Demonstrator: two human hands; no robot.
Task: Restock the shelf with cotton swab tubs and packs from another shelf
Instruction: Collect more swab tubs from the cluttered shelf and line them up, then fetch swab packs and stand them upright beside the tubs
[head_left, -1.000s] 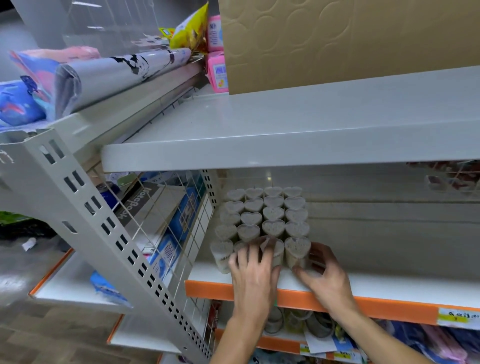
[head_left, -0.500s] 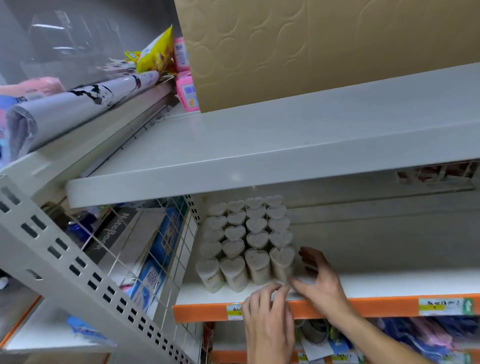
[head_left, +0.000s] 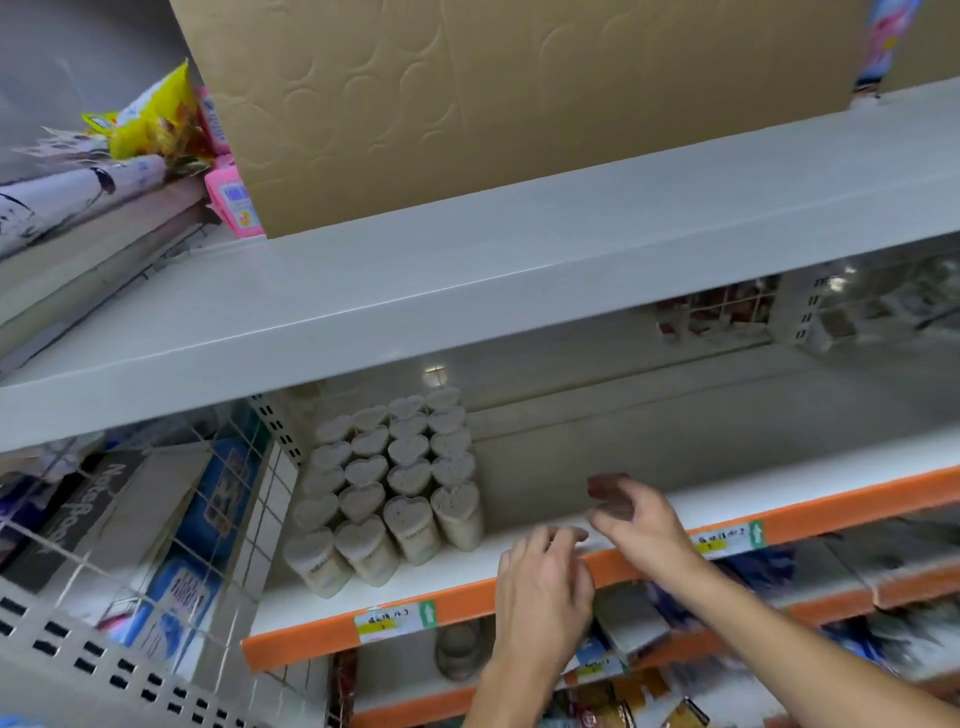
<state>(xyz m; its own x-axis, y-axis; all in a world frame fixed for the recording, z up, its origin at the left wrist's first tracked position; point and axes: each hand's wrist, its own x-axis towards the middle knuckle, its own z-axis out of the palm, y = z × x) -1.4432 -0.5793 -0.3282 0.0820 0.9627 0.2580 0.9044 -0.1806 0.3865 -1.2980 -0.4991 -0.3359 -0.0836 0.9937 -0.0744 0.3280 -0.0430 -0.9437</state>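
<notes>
1. Change: since the frames half a second and a second ago, both hands have come back off the front row of tubs. They were touching the two right-hand front tubs; now they sit over the orange shelf lip, to the right of the block. The view has also swung right, so more bare shelf shows.
2. Left hand (head_left: 543, 582): back to camera, fingers loosely curled over the shelf edge, nothing held as far as I can see.
3. Right hand (head_left: 636, 525): fingers loosely bent, apart, holding nothing; the dark shapes by its fingertips read as blur or shadow.
4. Task items: the clear heart-shaped cotton swab tubs (head_left: 387, 486) stand upright and touching on the left end of the white shelf with the orange front strip (head_left: 857, 499), against the wire-mesh side panel (head_left: 171, 525).
5. Count: four tubs in the front row; roughly five to six rows deep, so about twenty-two. Back rows are too blurred for an exact figure. No swab packs are identifiable.
6. Judgement: the block looks squared up, so that placement seems finished. Most of the shelf to the right stands unfilled; another fetch is probably next.
7. Other: two yellow-and-green price labels (head_left: 396, 619) on the strip; one large brown cardboard box (head_left: 467, 88) on the grey shelf above.
</notes>
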